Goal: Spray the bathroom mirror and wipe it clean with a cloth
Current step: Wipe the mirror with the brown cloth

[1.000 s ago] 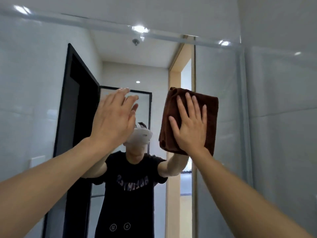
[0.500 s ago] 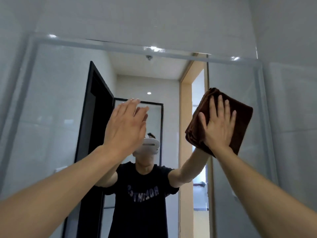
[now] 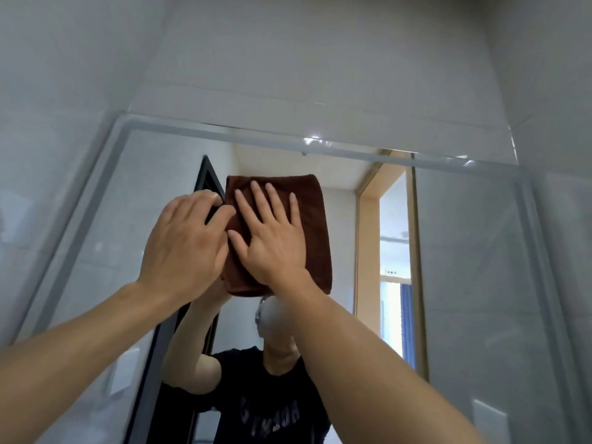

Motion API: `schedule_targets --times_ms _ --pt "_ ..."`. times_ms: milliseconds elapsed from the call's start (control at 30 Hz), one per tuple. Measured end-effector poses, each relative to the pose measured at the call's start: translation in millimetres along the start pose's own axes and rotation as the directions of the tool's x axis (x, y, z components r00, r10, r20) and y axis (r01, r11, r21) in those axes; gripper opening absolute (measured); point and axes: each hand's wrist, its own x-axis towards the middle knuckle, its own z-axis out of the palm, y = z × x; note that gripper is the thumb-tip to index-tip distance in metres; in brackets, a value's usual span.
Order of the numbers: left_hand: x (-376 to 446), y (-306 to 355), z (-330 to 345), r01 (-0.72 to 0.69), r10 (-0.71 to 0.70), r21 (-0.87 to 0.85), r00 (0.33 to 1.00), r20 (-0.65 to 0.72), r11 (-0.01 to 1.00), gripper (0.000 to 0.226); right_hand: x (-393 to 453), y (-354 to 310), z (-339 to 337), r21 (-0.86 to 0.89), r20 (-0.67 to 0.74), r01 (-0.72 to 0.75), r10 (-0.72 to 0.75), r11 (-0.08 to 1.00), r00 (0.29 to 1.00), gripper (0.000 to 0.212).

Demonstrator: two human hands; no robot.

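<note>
Brown cloth (image 3: 315, 219), folded to a thick pad, lay flat against the mirror (image 3: 464, 283) high on the glass, near the top edge and roughly midway between the left and right edges. The right hand (image 3: 272, 241) pressed on it with fingers straight and spread wide, palm over the lower half of the cloth, fingertips short of its upper fold. The left hand (image 3: 184, 241) sat just beside it, touching the cloth's left edge; its fingers bent slightly, with the tips at that edge, but whether they pinched the cloth could not be told. Both forearms reached up from the bottom corners of the view. Below the cloth the glass reflected a person in a black shirt (image 3: 269, 408), and a dark door frame (image 3: 209, 181) showed behind the left hand. White tiled wall (image 3: 320, 59) rose above the mirror's top edge.
</note>
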Motion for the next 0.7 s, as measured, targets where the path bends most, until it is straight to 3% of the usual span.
schedule_targets --times_ms 133,400,700 --pt "19 31 4 -0.023 0.02 -0.045 0.999 -0.048 0.999 0.033 17 52 -13 -0.019 -0.013 -0.021 0.021 1.0 1.0 0.068" --pt "64 141 25 -0.151 0.148 -0.105 0.988 -0.037 0.983 0.036 7 233 -53 -0.091 -0.089 -0.244 0.236 0.966 0.968 0.066" --pt "66 196 32 -0.255 0.253 -0.114 0.967 -0.029 0.96 0.038 -47 377 -82 -0.081 -0.153 -0.482 0.467 0.872 0.871 0.067"
